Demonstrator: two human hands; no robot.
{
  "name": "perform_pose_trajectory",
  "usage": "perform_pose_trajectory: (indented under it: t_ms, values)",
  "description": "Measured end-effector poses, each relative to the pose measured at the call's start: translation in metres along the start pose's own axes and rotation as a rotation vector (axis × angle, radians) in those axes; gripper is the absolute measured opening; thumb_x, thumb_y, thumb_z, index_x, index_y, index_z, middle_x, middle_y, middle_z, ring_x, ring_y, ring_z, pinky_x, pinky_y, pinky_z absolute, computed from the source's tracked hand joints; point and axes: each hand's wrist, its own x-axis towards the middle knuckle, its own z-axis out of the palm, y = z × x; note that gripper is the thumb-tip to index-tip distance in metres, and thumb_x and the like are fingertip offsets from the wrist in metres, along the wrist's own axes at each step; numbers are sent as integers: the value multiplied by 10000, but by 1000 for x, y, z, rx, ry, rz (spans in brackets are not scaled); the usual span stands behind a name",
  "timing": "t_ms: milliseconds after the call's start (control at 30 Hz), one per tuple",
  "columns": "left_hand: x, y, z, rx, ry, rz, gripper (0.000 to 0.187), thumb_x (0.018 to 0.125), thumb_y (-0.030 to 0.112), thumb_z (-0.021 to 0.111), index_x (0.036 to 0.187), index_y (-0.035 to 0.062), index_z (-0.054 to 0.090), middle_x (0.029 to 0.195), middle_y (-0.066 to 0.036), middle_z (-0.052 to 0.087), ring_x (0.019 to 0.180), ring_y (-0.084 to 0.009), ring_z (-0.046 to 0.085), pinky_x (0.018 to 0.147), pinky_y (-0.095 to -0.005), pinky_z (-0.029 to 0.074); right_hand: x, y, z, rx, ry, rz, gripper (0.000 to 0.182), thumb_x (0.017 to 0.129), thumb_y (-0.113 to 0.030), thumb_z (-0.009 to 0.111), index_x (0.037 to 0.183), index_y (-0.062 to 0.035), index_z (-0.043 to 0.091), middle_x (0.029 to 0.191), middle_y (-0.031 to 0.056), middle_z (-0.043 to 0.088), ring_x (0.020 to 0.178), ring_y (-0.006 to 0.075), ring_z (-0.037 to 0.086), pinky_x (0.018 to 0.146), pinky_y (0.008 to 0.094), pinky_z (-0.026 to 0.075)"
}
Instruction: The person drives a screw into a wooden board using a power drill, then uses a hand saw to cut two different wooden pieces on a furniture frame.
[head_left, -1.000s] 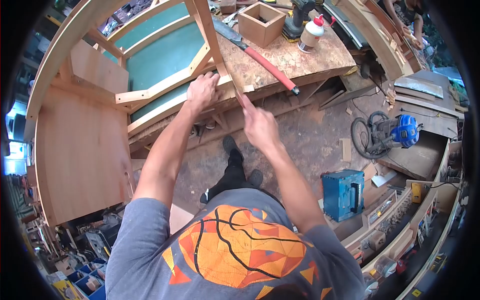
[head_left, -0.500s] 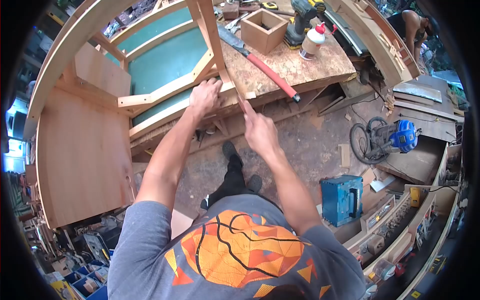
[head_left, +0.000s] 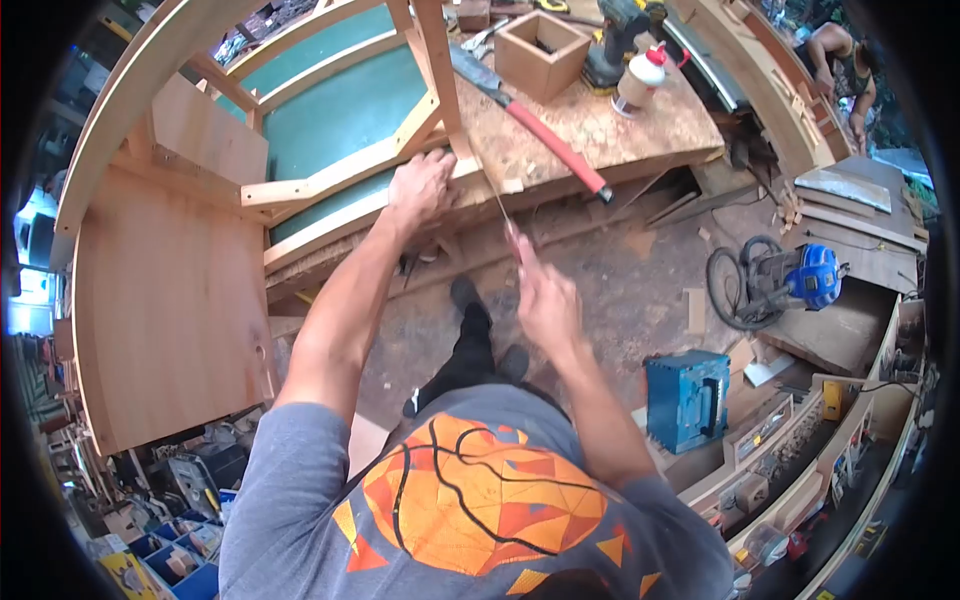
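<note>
My left hand (head_left: 422,188) is closed over the lower rail of a pale wooden frame (head_left: 330,228), near the rail's right end. My right hand (head_left: 550,303) grips the handle of a hand saw (head_left: 513,238). Its thin blade is seen nearly edge-on and runs up to the rail's end beside an upright post (head_left: 437,70). A small pale offcut (head_left: 512,186) lies on the bench edge just right of the blade. Green panels (head_left: 345,120) show behind the frame's bars.
On the workbench (head_left: 640,135) are a long red-handled tool (head_left: 560,140) with a wide blade, a wooden box (head_left: 540,60), a glue bottle (head_left: 640,80) and a drill (head_left: 620,40). A blue vacuum (head_left: 812,277) and blue case (head_left: 688,400) stand right. Another person (head_left: 845,75) bends at far right.
My right hand has drawn the saw back toward me and slightly right, baring more blade. My left hand stays on the rail. The whole view has shifted slightly.
</note>
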Motion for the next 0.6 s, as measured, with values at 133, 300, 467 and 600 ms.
perform_pose_trajectory:
  t_ms: [133,300,467,600]
  values:
    - [1,4,2,-36,46,40,451,891,401,774,1148,64,622,1189,-135,658,1163,-376,663,952,-506,570,70,-17,21,-115,15,38,477,1066,-220,543,1542,-190,538,948,224,727,884,461,714,807,574,572]
    - [4,3,-3,-1,-9,10,458,892,405,774,1158,63,624,1184,-133,660,1161,-376,666,943,-499,574,-9,0,3,12,71,-23,473,1064,-220,557,1537,-213,553,942,222,726,867,462,713,794,571,574]
    - [1,2,3,-19,20,32,444,889,399,777,1132,60,624,1164,-134,663,1148,-380,666,931,-504,573,65,-6,29,-74,13,43,495,1059,-232,567,1553,-206,540,945,225,725,880,472,712,798,578,571]
    - [3,2,-8,-10,-13,34,429,886,381,775,1123,55,626,1159,-137,663,1136,-380,665,942,-513,564,3,-10,4,-12,21,47,499,1054,-225,574,1553,-217,540,933,237,719,879,473,710,798,585,569]
